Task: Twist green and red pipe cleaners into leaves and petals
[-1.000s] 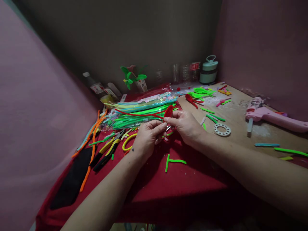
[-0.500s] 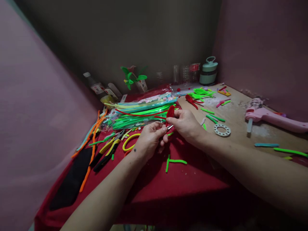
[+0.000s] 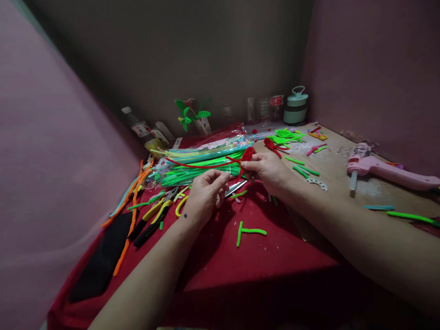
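My right hand [image 3: 264, 172] pinches a red pipe cleaner loop [image 3: 247, 155] shaped like a petal, its loose ends sticking out to the left and downward. Just left of it, my left hand [image 3: 208, 190] has thumb and forefinger pressed together close to those ends. Whether anything is between its fingertips is hidden. Under the left hand lies a pair of scissors [image 3: 236, 187] with yellow handles, blades pointing right. Another red pipe cleaner piece [image 3: 271, 145] rests on the board behind my right hand.
Bagged pipe cleaners [image 3: 195, 172] lie behind my hands. Pliers [image 3: 153, 220] and orange pipe cleaners [image 3: 133, 206] are at left. A pink glue gun [image 3: 385, 169], white ring [image 3: 316, 183] and green pieces [image 3: 253, 231] lie around. Bottles [image 3: 139, 126] and a teal container [image 3: 296, 107] stand behind.
My hands have drawn apart, the left moving slightly left and down. The red loop has turned, showing its loose ends. More of the scissor blades is visible, and my right arm covers part of the ring.
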Tool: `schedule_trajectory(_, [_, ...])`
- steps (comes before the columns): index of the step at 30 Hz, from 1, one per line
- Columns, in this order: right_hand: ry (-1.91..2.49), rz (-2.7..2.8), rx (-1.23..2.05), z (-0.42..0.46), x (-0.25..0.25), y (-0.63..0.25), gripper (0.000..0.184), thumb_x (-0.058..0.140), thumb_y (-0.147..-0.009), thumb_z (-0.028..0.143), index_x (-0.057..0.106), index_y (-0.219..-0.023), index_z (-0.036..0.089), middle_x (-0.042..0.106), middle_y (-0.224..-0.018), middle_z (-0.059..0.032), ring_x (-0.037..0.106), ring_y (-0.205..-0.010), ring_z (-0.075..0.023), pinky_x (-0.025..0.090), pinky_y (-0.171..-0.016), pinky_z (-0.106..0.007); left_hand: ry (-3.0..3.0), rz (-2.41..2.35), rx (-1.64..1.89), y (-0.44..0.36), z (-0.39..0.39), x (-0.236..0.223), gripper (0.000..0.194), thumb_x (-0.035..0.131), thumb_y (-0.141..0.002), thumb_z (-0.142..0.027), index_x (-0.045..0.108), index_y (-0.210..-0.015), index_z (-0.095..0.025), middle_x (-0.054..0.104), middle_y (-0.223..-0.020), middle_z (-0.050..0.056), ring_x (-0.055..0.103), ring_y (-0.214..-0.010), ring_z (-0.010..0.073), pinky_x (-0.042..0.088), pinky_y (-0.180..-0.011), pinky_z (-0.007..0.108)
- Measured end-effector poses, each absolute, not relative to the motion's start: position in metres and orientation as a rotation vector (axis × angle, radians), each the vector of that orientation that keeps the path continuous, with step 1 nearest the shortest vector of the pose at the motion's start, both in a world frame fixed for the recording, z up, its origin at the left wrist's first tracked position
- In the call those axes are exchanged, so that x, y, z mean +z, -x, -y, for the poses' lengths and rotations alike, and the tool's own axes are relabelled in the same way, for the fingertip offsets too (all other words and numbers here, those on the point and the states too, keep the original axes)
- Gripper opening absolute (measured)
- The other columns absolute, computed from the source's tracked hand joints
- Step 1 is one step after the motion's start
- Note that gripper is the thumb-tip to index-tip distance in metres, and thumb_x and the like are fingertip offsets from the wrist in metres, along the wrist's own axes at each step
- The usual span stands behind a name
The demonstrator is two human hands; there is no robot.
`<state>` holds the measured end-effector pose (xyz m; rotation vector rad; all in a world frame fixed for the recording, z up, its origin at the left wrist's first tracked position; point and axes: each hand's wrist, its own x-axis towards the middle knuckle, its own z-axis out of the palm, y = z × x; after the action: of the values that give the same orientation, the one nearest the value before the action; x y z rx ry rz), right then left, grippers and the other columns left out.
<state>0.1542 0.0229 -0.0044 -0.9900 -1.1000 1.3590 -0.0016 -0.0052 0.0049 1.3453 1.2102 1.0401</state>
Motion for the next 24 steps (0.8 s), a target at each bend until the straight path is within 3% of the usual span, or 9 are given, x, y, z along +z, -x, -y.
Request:
schedule_trajectory(4, [0.968, 1.100, 1.358, -0.015, -0.007, -0.148, 0.016, 0.060, -0.064, 0.013, 0.051, -0.051, 0.014, 0.048, -0.043, 0.0025, 0.042, -0.039, -0.0070, 0.030, -0.042, -0.022, -1.769, -1.302, 1.057, -0.004, 0.004, -0.004, 0.017, 0.067, -0.070, -0.032, 0.064, -0.073, -0.016, 0.062, -0.065, 0.000, 0.052, -0.056, 0.0099, 0.040, -0.055, 0.021])
schedule_trajectory(7, [0.954, 1.084, 1.357, -0.014, -0.012, -0.144, 0.015, 0.060, -0.063, 0.014, 0.050, -0.052, 0.014, 0.048, -0.043, 0.0032, 0.041, -0.038, -0.0067, 0.029, -0.040, -0.021, -2.042, -1.355, 1.122, -0.008, 0.005, -0.009, 0.008, 0.063, -0.071, -0.024, 0.065, -0.070, -0.017, 0.065, -0.071, 0.001, 0.055, -0.067, 0.0124, 0.040, -0.066, 0.024])
schedule_trajectory(10, [0.980, 1.030, 1.369, -0.015, -0.015, -0.140, 0.013, 0.059, -0.065, 0.015, 0.051, -0.055, 0.014, 0.049, -0.044, 0.0031, 0.042, -0.037, -0.0069, 0.031, -0.039, -0.021, -1.869, -1.347, 1.068, -0.011, 0.006, -0.009, 0.014, 0.061, -0.072, -0.026, 0.060, -0.062, -0.016, 0.058, -0.058, -0.001, 0.048, -0.054, 0.0095, 0.036, -0.054, 0.022])
schedule_trajectory(14, [1.011, 0.952, 1.403, -0.014, -0.016, -0.136, 0.016, 0.056, -0.068, 0.015, 0.047, -0.055, 0.016, 0.049, -0.043, 0.0034, 0.044, -0.037, -0.0082, 0.035, -0.039, -0.021, -1.201, -1.163, 0.854, -0.014, 0.005, -0.004, 0.018, 0.065, -0.067, -0.029, 0.053, -0.064, -0.016, 0.047, -0.047, -0.004, 0.032, -0.036, 0.0046, 0.020, -0.037, 0.018])
schedule_trajectory(19, [1.002, 1.016, 1.375, -0.013, -0.016, -0.136, 0.016, 0.056, -0.069, 0.017, 0.049, -0.055, 0.015, 0.049, -0.044, 0.0029, 0.044, -0.038, -0.0076, 0.034, -0.040, -0.021, -0.978, -0.982, 0.765, -0.010, 0.002, -0.004, 0.020, 0.070, -0.059, -0.021, 0.053, -0.065, -0.014, 0.047, -0.050, -0.005, 0.029, -0.036, 0.0023, 0.019, -0.034, 0.016])
schedule_trajectory(24, [1.008, 1.193, 1.268, -0.017, -0.013, -0.144, 0.015, 0.059, -0.065, 0.018, 0.051, -0.053, 0.015, 0.048, -0.044, 0.0030, 0.040, -0.039, -0.0065, 0.029, -0.040, -0.021, -1.246, -1.197, 0.911, -0.004, 0.005, 0.003, 0.021, 0.068, -0.067, -0.031, 0.053, -0.068, -0.015, 0.043, -0.046, -0.007, 0.030, -0.036, 0.0028, 0.018, -0.035, 0.017])
